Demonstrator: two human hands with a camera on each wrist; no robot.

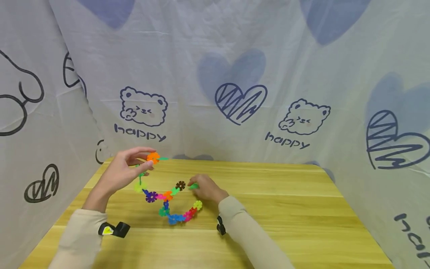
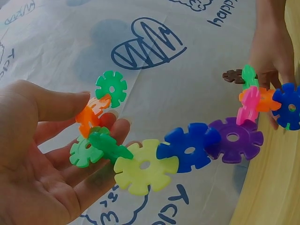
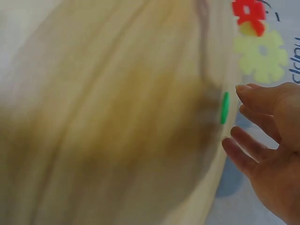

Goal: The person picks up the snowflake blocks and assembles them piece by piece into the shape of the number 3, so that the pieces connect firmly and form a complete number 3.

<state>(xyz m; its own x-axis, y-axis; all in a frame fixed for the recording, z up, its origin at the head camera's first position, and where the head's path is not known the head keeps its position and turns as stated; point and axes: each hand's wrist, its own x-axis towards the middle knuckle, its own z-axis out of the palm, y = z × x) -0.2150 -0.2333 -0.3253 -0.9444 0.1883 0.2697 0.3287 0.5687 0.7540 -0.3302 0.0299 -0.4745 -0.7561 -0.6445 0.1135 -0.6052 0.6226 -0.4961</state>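
My left hand (image 1: 125,170) pinches an orange snowflake disc (image 2: 89,122) between thumb and fingers, raised over the table's left side. That disc belongs to a chain of interlocking plastic discs, with a green disc (image 2: 111,89) at its upper end. The chain runs down through a pale yellow disc (image 2: 146,167), a blue one (image 2: 189,147) and a purple one (image 2: 234,139), then forks. One branch ends in a brown disc (image 1: 180,185), the other in a yellow disc (image 1: 198,205). My right hand (image 1: 209,188) has spread, loosely bent fingers, their tips beside a green disc (image 3: 224,108), with a gap showing in the right wrist view.
The wooden table (image 1: 285,209) extends to the right of both hands. A white cloth (image 1: 195,134) with hearts, bears and writing hangs behind it and along both sides. Each wrist wears a black strapped device, one visible by the left cuff (image 1: 90,224).
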